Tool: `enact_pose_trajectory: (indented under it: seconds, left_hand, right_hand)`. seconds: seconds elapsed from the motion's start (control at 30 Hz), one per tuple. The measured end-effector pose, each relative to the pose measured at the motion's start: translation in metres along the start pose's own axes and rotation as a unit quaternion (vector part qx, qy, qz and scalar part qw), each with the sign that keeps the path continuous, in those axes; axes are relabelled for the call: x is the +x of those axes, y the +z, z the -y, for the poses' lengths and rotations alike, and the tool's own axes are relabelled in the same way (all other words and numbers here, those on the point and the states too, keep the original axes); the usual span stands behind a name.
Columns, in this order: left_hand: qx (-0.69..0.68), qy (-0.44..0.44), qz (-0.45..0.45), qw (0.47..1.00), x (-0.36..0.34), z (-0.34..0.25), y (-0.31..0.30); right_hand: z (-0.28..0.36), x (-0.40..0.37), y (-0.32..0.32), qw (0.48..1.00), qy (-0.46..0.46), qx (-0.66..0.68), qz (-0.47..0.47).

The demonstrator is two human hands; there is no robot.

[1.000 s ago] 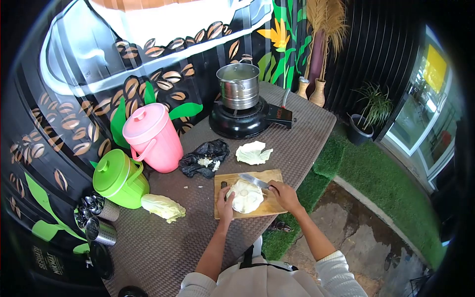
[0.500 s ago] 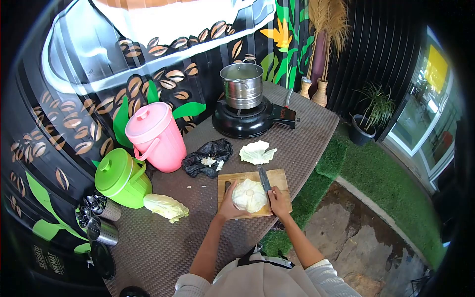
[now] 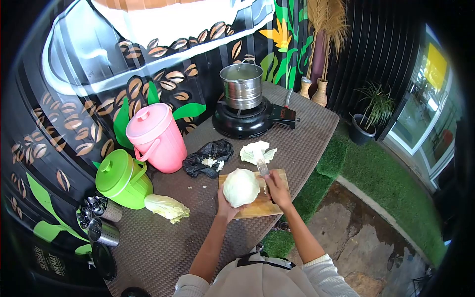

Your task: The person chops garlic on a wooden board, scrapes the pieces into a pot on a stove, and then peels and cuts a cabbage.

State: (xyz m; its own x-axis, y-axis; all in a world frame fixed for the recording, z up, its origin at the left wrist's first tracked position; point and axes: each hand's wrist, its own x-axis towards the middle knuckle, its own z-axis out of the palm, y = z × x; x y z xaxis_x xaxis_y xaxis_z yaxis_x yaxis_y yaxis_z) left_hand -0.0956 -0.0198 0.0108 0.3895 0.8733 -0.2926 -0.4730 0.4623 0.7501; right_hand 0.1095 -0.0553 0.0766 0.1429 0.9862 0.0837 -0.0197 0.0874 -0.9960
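A pale round cabbage [image 3: 241, 187] is held above the left part of a wooden cutting board [image 3: 260, 210]. My left hand [image 3: 227, 205] is wrapped round its left and lower side, fingers partly hidden beneath it. To the right, my right hand [image 3: 278, 190] grips a knife [image 3: 261, 166] by the handle, blade pointing away from me and catching the light. Just beyond the blade lies a loose cabbage leaf [image 3: 255, 150]. Another, longer leaf [image 3: 167, 208] rests on the table left of the board.
A black plastic bag [image 3: 208, 157] with white scraps lies behind the board. Pink [image 3: 157, 140] and green [image 3: 124, 179] lidded containers stand at the left, near metal utensil holders [image 3: 103, 230]. At the back, a steel pot [image 3: 241, 86] sits on a black gas stove [image 3: 242, 121].
My left hand has lifted and turned the cabbage, so its smooth side now faces up instead of the stem end. The knife in my right hand has risen and tilted away from the cabbage.
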Motion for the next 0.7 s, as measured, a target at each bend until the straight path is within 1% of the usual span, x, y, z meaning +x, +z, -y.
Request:
enact_pose_trajectory:
  seconds: [0.03,0.07,0.1,0.13,0.17,0.2,0.23,0.27,0.3,0.33,0.37,0.4,0.47,0.5,0.53,0.57,0.6,0.63,0.67,0.7]
  left_hand:
    - [-0.061,-0.041,0.098,0.992,0.007,-0.002,-0.01]
    - [-0.12,-0.082,0.194,0.97,0.012,-0.001,-0.02]
    - [-0.12,-0.082,0.194,0.97,0.009,-0.005,-0.019]
    - [-0.113,-0.089,0.171,0.975,0.007,-0.01,-0.017]
    - [-0.106,-0.096,0.148,0.979,0.005,-0.014,-0.014]
    - [-0.107,-0.095,0.147,0.979,-0.001,-0.021,-0.006]
    - [-0.036,-0.065,0.038,0.996,-0.008,-0.028,0.004]
    - [0.036,-0.034,-0.071,0.996,-0.011,-0.034,0.008]
    - [0.036,-0.035,-0.073,0.996,-0.009,-0.036,0.004]
    - [0.032,0.022,-0.044,0.998,-0.004,-0.036,-0.003]
    - [0.028,0.079,-0.014,0.996,0.001,-0.037,-0.01]
    - [0.027,0.077,-0.014,0.997,0.003,-0.036,-0.02]
    - [0.139,0.101,-0.095,0.98,0.009,-0.036,-0.039]
    - [0.068,0.08,-0.129,0.986,0.012,-0.038,-0.046]
    - [0.068,0.078,-0.13,0.986,0.017,-0.036,-0.051]
    - [0.041,0.11,-0.184,0.976,0.021,-0.034,-0.056]
    - [0.016,0.141,-0.237,0.961,0.023,-0.033,-0.061]
    - [0.036,0.155,-0.27,0.95,0.025,-0.035,-0.067]
    - [0.077,0.2,-0.304,0.928,0.04,-0.029,-0.091]
    - [0.097,0.196,-0.34,0.915,0.044,-0.03,-0.105]
  right_hand:
    - [-0.008,0.002,0.003,0.993,-0.067,-0.095,-0.008]
    - [-0.019,0.004,0.005,0.973,-0.132,-0.188,-0.015]
    - [-0.022,0.01,0.012,0.952,-0.202,-0.228,-0.031]
    - [-0.025,0.008,0.013,0.952,-0.202,-0.228,-0.031]
    - [-0.028,0.004,0.016,0.991,-0.067,-0.117,0.001]
    - [-0.022,0.001,0.021,0.997,0.07,-0.002,0.034]
    - [-0.028,0.002,0.024,0.997,0.072,0.013,0.031]
    - [-0.035,0.002,0.029,0.997,0.073,0.013,0.033]
    - [-0.038,0.001,0.035,0.994,0.098,0.033,0.027]
    - [-0.042,-0.001,0.041,0.991,0.124,0.053,0.02]
    - [-0.063,0.004,0.047,0.993,0.107,0.041,0.03]
    - [-0.07,0.003,0.055,0.993,0.108,0.041,0.028]
    - [-0.074,0.006,0.07,0.99,0.138,0.008,0.024]
    - [-0.079,0.007,0.075,0.993,0.117,-0.007,0.027]
    - [-0.086,0.008,0.074,0.993,0.119,-0.007,0.027]
    - [-0.091,0.011,0.073,0.994,0.057,-0.089,0.015]
    - [-0.097,0.012,0.07,0.985,-0.004,-0.17,0.001]
    - [-0.099,0.01,0.063,0.978,0.01,-0.206,-0.017]
    - [-0.099,0.009,0.053,0.978,0.011,-0.207,-0.02]
    - [-0.105,0.008,0.04,0.968,-0.021,-0.242,-0.057]
